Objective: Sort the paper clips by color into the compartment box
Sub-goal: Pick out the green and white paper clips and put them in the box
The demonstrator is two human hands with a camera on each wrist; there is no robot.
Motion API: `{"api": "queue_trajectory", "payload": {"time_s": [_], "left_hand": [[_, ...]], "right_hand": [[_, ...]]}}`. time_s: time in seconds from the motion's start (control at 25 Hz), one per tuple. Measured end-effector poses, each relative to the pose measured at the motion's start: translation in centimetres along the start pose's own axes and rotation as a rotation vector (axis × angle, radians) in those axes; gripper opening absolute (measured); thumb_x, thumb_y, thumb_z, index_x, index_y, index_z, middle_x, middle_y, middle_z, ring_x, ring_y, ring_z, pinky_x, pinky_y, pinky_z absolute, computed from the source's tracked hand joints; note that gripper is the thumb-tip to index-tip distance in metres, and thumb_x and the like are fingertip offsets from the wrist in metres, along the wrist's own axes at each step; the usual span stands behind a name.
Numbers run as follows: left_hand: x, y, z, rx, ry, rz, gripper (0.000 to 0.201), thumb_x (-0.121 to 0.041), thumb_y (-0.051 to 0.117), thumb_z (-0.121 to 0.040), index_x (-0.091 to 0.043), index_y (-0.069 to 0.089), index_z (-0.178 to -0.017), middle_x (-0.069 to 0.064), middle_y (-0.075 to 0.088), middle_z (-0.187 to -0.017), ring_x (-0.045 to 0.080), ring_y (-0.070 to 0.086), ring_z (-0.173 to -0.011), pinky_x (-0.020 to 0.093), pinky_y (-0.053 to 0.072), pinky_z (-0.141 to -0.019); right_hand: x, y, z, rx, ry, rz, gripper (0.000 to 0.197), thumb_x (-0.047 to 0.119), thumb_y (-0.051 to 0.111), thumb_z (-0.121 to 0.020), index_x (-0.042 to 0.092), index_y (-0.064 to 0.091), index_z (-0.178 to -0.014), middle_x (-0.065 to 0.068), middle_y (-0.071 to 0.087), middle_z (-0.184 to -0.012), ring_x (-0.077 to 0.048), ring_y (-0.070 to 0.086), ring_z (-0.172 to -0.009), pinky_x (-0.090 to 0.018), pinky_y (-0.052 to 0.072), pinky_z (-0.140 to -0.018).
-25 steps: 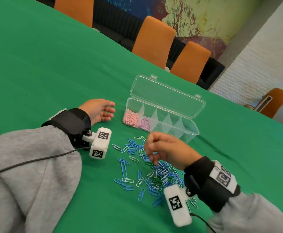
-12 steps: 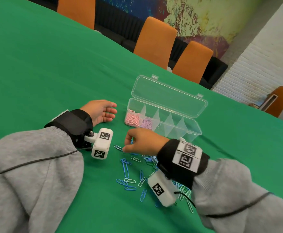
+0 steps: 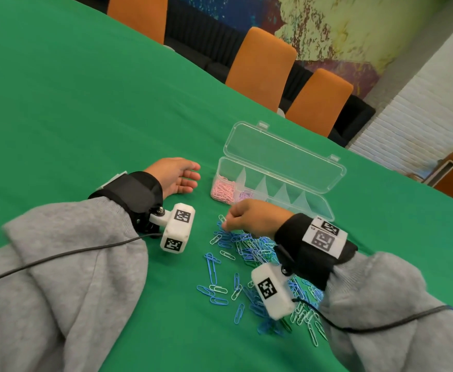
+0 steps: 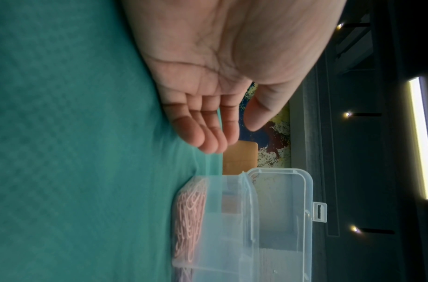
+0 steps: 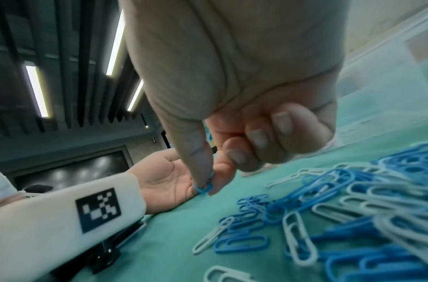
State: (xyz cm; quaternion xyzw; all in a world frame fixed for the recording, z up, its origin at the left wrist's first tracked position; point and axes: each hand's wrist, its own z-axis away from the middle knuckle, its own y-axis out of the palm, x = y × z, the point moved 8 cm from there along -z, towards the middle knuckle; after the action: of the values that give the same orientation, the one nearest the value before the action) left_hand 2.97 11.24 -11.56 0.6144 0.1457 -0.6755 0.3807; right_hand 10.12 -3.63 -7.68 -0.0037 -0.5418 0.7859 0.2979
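Right hand grip: your right hand point(image 5: 232, 106) pinches one blue paper clip point(image 5: 204, 188) between thumb tip and index fingertip; the other fingers are curled into the palm.
Held clip position: just above the green tablecloth point(image 3: 72, 108), at the left edge of the loose pile.
Loose pile: blue and white paper clips point(image 3: 249, 251) lie scattered on the cloth below and beside your right wrist.
Compartment box: the clear box point(image 3: 311, 208) stands just beyond your right hand, lid point(image 3: 281, 154) open and tilted back.
Box contents: pink clips point(image 3: 222, 190) fill the leftmost compartment; lilac clips point(image 3: 244, 196) lie in the next one. The other compartments look empty.
Left hand: your left hand point(image 3: 177, 175) rests on its side on the cloth, fingers relaxed and holding nothing, near the left end of the box.
Background: orange chairs point(image 3: 263, 68) stand along the far table edge.
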Motion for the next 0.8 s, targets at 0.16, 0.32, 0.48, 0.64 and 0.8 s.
{"api": "queue_trajectory", "payload": {"time_s": [0.16,0.32,0.48,0.64,0.8], "left_hand": [[0.1,0.0,0.0,-0.001,0.0,0.0,0.013,-0.014,0.044,-0.097,-0.01,0.054,-0.088,0.006,0.054,-0.075,0.01,0.053,-0.048,0.017,0.045,-0.044],[0.1,0.0,0.0,-0.001,0.005,0.007,0.014,-0.013,0.044,-0.097,-0.01,0.054,-0.088,0.006,0.053,-0.075,0.008,0.053,-0.044,0.016,0.044,-0.043],[0.1,-0.1,-0.2,-0.003,0.005,-0.002,0.014,-0.014,0.044,-0.097,-0.01,0.054,-0.088,0.006,0.054,-0.075,0.009,0.053,-0.047,0.017,0.045,-0.044],[0.2,0.3,-0.2,0.009,0.001,-0.016,0.014,-0.014,0.043,-0.097,-0.011,0.054,-0.089,0.005,0.054,-0.075,0.008,0.054,-0.045,0.016,0.045,-0.044],[0.4,0.7,-0.1,0.027,-0.009,-0.031,0.014,-0.015,0.044,-0.097,-0.011,0.054,-0.09,0.005,0.054,-0.076,0.007,0.054,-0.044,0.016,0.045,-0.045]], "right_hand": [[-1.4,0.0,0.5,-0.016,-0.002,-0.143,0.02,0.032,0.066,-0.086,0.023,0.064,-0.068,0.011,0.051,-0.053,-0.012,0.037,-0.053,-0.023,0.035,-0.053],[-2.0,-0.5,1.3,-0.022,0.004,-0.228,0.015,0.032,0.066,-0.086,0.024,0.069,-0.073,0.017,0.053,-0.046,-0.01,0.034,-0.051,-0.023,0.033,-0.053],[-2.0,-1.1,1.7,-0.124,0.019,-0.23,0.016,0.033,0.063,-0.088,0.019,0.068,-0.093,0.017,0.054,-0.053,-0.001,0.038,-0.049,-0.018,0.032,-0.052],[-2.0,-1.9,3.0,-0.226,-0.016,-0.123,0.014,0.023,0.064,-0.088,0.015,0.061,-0.099,0.01,0.042,-0.065,-0.004,0.036,-0.055,-0.016,0.028,-0.05],[-1.2,-0.1,5.6,-0.042,-0.087,0.047,0.005,0.019,0.063,-0.087,0.022,0.06,-0.087,0.01,0.041,-0.06,-0.004,0.035,-0.051,-0.012,0.028,-0.047]]}}
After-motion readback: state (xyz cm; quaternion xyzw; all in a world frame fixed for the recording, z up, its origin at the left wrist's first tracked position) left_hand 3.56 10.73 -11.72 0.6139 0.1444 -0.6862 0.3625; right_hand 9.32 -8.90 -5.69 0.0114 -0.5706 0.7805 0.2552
